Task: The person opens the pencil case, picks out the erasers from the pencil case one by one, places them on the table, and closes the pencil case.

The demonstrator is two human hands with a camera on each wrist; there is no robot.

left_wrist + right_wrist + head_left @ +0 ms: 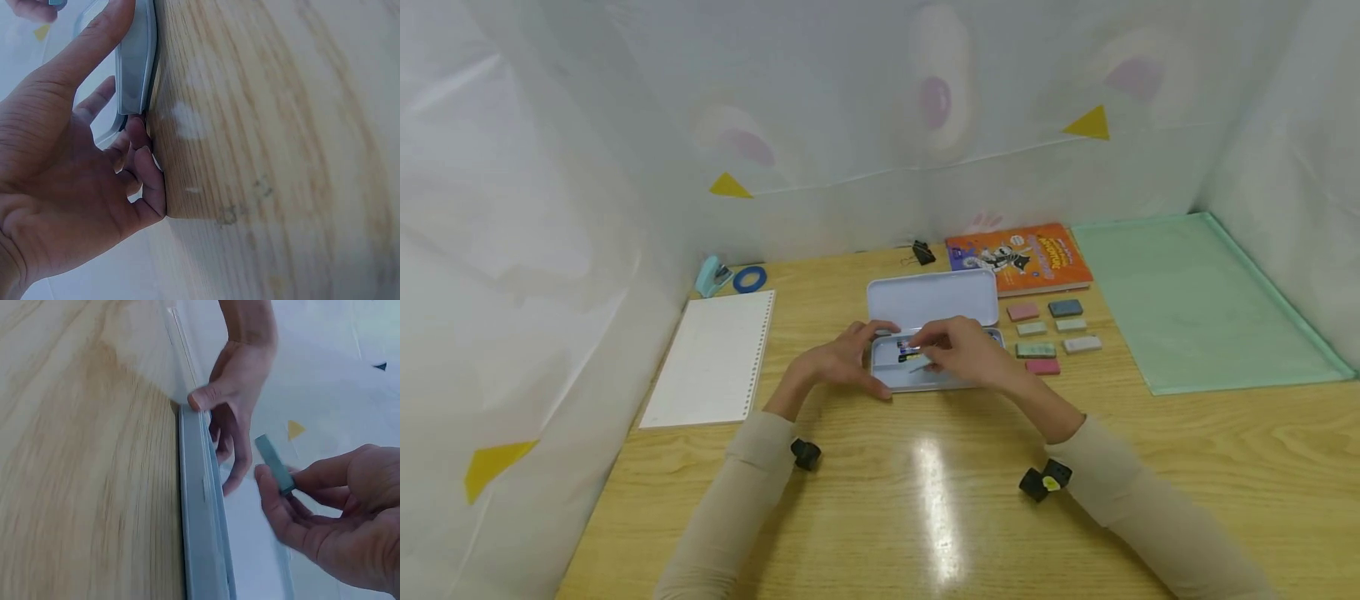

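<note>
A pale blue pencil case (932, 300) lies with its lid folded back in the head view. My left hand (842, 357) holds the case's left end, its thumb at the front edge and its fingers at the back corner. In the left wrist view that thumb (94, 47) lies along the case wall. Over the case's tray, my right hand (962, 350) pinches a small teal eraser (273, 464) between thumb and fingers, tilted and above the case. Small dark-banded sticks (907, 350) lie inside the tray, partly hidden by the right hand.
Several erasers (1036, 350) sit right of the case, below an orange book (1045, 254). A black binder clip (923, 252) lies behind. At left are a notepad (711, 358), blue tape (749, 279) and a light-blue stapler (709, 277). A green translucent mat (1225, 308) covers the far right.
</note>
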